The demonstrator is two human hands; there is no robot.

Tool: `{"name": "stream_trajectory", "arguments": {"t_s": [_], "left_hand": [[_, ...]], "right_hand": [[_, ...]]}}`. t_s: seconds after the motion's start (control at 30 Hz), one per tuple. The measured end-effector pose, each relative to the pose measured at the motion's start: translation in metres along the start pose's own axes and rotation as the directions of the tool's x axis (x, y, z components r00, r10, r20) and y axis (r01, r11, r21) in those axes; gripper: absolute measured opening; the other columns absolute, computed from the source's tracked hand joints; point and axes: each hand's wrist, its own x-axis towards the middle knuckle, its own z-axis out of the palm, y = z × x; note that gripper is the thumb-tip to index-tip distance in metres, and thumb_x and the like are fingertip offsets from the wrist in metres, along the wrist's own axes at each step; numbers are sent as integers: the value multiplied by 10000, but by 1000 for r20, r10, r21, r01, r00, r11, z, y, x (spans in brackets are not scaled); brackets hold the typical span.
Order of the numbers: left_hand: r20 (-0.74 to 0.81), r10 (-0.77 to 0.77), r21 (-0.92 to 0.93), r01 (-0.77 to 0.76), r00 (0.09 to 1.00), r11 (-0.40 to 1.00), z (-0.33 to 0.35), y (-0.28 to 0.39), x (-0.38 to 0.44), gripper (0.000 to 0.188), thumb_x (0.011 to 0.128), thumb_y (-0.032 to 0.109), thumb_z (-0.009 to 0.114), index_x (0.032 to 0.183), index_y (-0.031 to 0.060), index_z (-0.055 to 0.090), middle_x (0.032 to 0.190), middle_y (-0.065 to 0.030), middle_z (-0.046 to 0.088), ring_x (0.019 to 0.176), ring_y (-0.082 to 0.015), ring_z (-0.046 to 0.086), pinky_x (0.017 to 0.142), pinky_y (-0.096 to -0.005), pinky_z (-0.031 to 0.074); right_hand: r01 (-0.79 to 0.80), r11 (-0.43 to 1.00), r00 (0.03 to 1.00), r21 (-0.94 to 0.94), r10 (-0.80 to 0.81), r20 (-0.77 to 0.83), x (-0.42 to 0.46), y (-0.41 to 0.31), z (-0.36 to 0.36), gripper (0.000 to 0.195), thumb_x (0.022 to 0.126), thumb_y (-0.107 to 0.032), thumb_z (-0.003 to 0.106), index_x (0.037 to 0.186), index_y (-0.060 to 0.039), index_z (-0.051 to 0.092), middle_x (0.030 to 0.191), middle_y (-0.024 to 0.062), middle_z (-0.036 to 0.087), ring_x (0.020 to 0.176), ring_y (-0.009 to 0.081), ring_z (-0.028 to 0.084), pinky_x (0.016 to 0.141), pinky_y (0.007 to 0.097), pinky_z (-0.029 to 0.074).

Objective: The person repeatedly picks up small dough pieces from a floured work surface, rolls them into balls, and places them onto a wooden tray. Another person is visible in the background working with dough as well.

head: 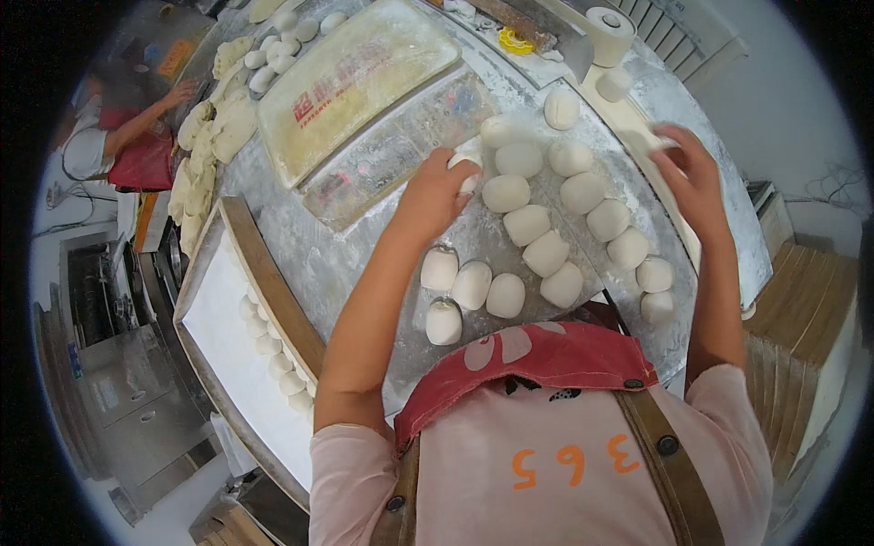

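My left hand [437, 194] grips a rounded white dough piece [466, 170] above the floured metal worktop [369, 300]. Out to the right, my right hand [686, 174] hovers by a long pale strip [645, 126] along the worktop. Its fingers are curled and blurred, with something whitish at the tips; whether it holds anything is unclear. Between my hands, dough pieces stand in two rough columns, including a left-column piece [505, 194] and a right-column piece [608, 220]. Closer to my apron [532, 351] is a smaller group with a dough piece [471, 285] beside darker-edged ones.
A wooden-framed tray [212, 327] with white lining and several dough pieces is at left. Beyond are a yellowish lid [362, 75], a clear floured container [403, 150] and large dough lumps [229, 126]. Another person's arm [140, 126] reaches in there. A white cylinder [610, 41] stands far right.
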Motion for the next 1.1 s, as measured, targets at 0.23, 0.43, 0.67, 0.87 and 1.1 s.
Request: {"name": "stream_trajectory", "arguments": {"t_s": [0.23,0.43,0.67,0.87,1.1], "left_hand": [[-109,-188,-374,135,976,917,-96,-29,-24,415,787,55,736,1173,69,587,1163,-135,565,1097,-280,549,940,-385,457],[-610,6,155,113,792,981,-131,-22,-37,563,836,167,730,1343,64,507,1298,-197,518,1227,-330,483,1040,-419,387],[281,146,27,-160,949,987,-11,47,-108,791,625,140,825,1356,143,521,1351,-145,511,1270,-367,462,1039,-481,389],[191,95,125,-121,977,985,9,51,-110,748,598,130,826,1297,143,560,1274,-136,545,1210,-353,500,937,-469,434],[145,78,256,-113,986,960,19,69,-117,856,593,258,860,1371,198,508,1329,-132,538,1196,-335,523,961,-567,369]], "right_hand": [[-475,779,880,-410,410,-240,-132,99,-106,462,883,-189,706,1305,-67,561,1118,114,646,781,156,626,720,301,523],[-507,765,859,-398,485,-164,-128,94,-92,524,885,-236,712,1352,-102,516,1024,96,653,748,140,591,684,283,497],[-357,704,931,-614,321,-173,-94,77,-69,591,860,-394,706,1336,-100,517,1041,199,681,909,337,674,798,399,512],[-321,532,932,-784,326,-161,-95,80,-70,506,865,-443,669,1189,-57,628,1120,203,671,1027,356,649,882,404,496],[-262,584,960,-769,240,-145,-95,83,-62,502,864,-420,670,1224,-75,614,1146,176,670,1027,341,652,888,393,499]]}}
